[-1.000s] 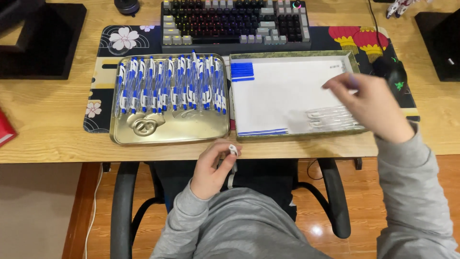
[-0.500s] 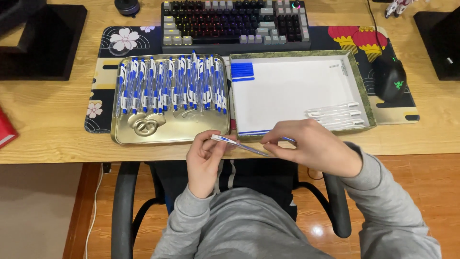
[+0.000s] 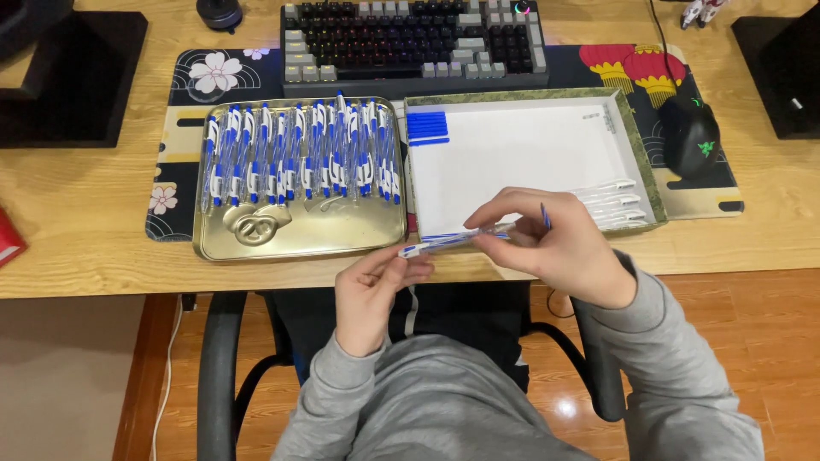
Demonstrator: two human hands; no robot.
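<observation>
A clear pen barrel with blue parts (image 3: 448, 242) lies across the desk's front edge, held between both hands. My left hand (image 3: 371, 294) pinches its white and blue left end. My right hand (image 3: 555, 243) grips its right end, and a thin blue refill (image 3: 544, 215) sticks up between those fingers. Behind the hands stands a white box lid (image 3: 512, 158) with blue refills (image 3: 427, 128) at its far left corner and a few clear barrels (image 3: 615, 205) at its right side. Left of it a gold metal tray (image 3: 299, 235) carries a row of several blue and white pens (image 3: 295, 154).
A keyboard (image 3: 414, 38) and a patterned desk mat (image 3: 192, 102) lie behind the trays. A black mouse (image 3: 688, 132) rests at the right. Black stands sit at the far left (image 3: 73, 77) and far right (image 3: 781, 72). Chair armrests (image 3: 218, 376) flank my lap.
My right hand came back from the clear barrels in the box lid to the desk's front edge with a barrel. My left hand rose and took its other end.
</observation>
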